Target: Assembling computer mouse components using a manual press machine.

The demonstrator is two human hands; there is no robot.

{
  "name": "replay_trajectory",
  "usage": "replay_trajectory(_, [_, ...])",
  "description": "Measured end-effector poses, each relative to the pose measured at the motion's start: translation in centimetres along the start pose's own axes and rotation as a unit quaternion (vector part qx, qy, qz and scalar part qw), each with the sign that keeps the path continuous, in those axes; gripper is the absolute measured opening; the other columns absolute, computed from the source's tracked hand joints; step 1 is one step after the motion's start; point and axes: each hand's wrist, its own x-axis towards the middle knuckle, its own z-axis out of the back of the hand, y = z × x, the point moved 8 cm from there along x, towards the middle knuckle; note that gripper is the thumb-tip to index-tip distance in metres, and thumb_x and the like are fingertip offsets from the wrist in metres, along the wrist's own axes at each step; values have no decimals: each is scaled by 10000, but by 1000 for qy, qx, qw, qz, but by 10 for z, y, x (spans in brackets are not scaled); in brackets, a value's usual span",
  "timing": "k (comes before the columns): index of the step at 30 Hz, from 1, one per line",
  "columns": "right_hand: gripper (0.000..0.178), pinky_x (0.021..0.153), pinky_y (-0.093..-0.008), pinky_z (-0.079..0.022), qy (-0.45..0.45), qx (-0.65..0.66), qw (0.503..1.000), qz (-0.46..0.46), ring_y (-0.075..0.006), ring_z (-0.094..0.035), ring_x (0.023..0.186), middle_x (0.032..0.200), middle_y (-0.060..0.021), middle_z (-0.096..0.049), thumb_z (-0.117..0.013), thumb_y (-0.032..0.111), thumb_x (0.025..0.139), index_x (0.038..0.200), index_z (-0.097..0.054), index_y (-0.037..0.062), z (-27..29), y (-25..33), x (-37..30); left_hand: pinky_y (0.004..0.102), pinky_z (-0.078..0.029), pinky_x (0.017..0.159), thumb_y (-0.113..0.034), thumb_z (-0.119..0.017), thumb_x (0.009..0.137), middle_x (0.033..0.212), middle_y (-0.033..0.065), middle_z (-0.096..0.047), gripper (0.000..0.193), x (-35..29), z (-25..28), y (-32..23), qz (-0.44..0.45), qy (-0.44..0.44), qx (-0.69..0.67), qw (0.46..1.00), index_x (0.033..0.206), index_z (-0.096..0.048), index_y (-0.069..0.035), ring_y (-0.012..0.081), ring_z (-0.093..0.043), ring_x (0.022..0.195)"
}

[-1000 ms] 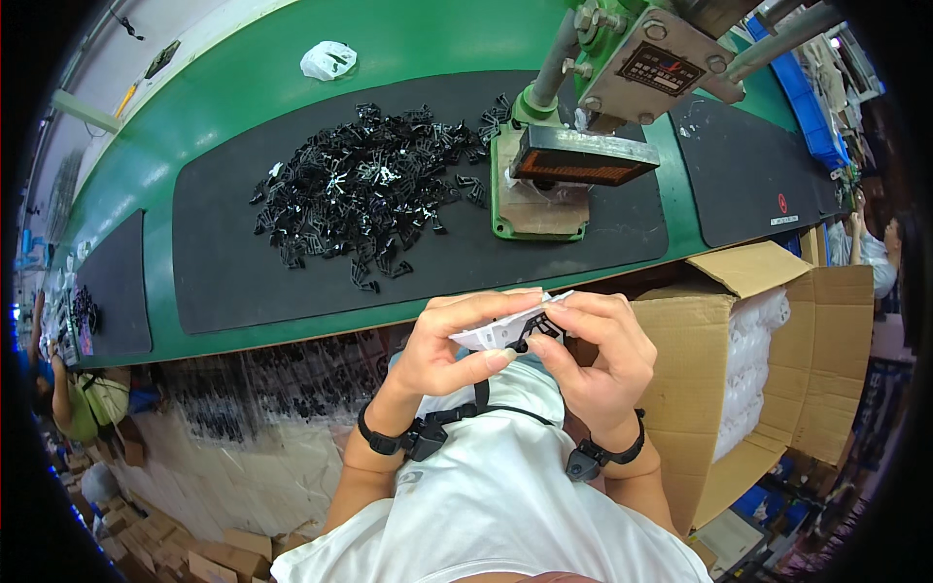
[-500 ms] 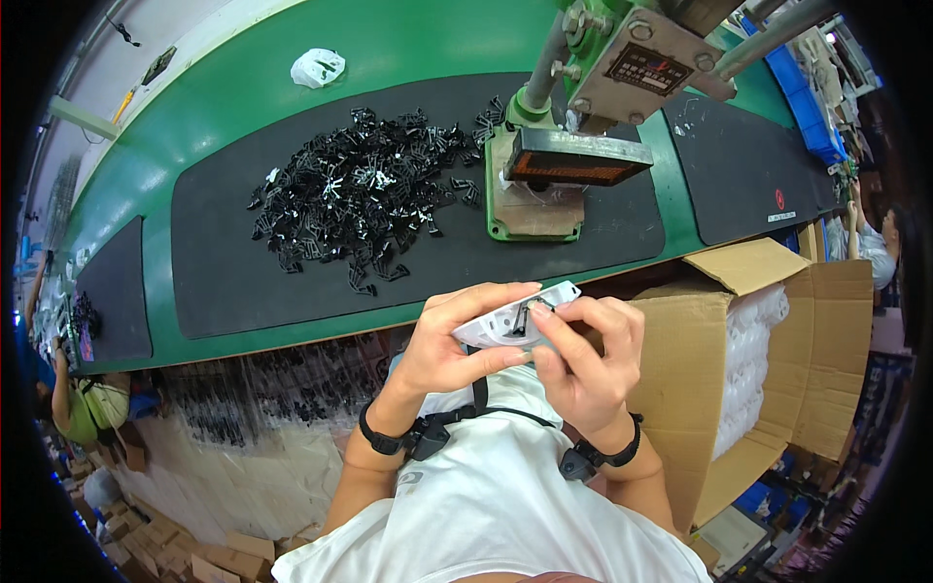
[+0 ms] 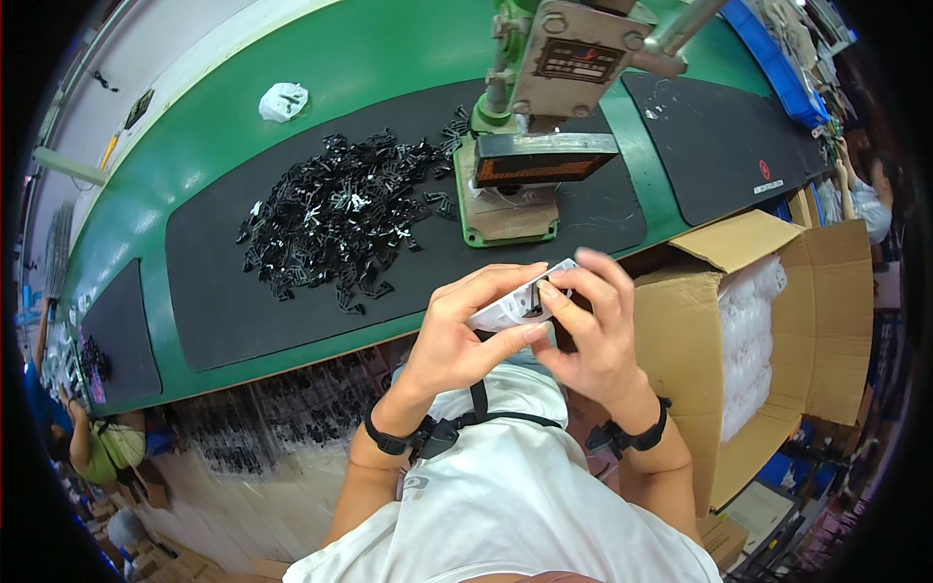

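Observation:
My left hand [image 3: 465, 335] and my right hand [image 3: 595, 335] are together in front of my chest, both gripping a small clear plastic bag [image 3: 513, 303] with a black part showing inside it. My fingers hide most of the bag. On the black mat [image 3: 243, 291] beyond the hands lies a heap of small black plastic parts [image 3: 335, 214]. A green press machine [image 3: 544, 126] with a heated plate stands on the mat just behind my hands.
An open cardboard box [image 3: 777, 330] filled with white packets stands at my right. A crumpled white bag [image 3: 283, 100] lies on the green bench [image 3: 194, 126]. Another black mat [image 3: 719, 136] lies at the far right. Other people are at the left and right edges.
My hands have shifted slightly right and turned the bag; my right fingers now press on its end, and the view has tilted toward the bench.

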Motion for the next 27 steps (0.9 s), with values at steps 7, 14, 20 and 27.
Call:
replay_trajectory(7, [496,822,-382,-563,-67,225,971,-36,-335,-629,1065,1292,-187,-536,-824,59,677,1139,-654,129,10,-13,13,353,-454,976,-197,-831,726,1209,170,-593,566,7,8,2,-19,44,-28,998,1212,-647,26,241,-572,1140])
replay_trajectory(14, [397,829,-338,-554,-32,195,979,-40,-259,-675,987,1116,-128,-672,-788,24,729,1101,-647,31,0,-27,19,313,-564,788,-13,-801,748,1195,151,-571,540,13,21,4,-82,-58,28,995,1246,-593,-21,220,-635,1004])
replay_trajectory(20, [342,852,-338,-556,-45,278,955,-93,-287,-678,1017,1125,-137,-688,-790,39,732,1051,-670,39,8,-47,37,294,-546,647,-119,-855,701,1071,108,-674,645,23,23,-17,-141,-69,208,965,1283,-582,-66,214,-670,849])
replay_trajectory(27, [391,763,-341,-562,-40,126,991,31,-275,-674,908,1174,-136,-659,-784,53,719,1099,-708,101,15,-31,41,329,-563,672,-104,-845,694,1030,127,-671,658,29,16,-42,-204,-44,284,936,1296,-582,-65,245,-675,829])
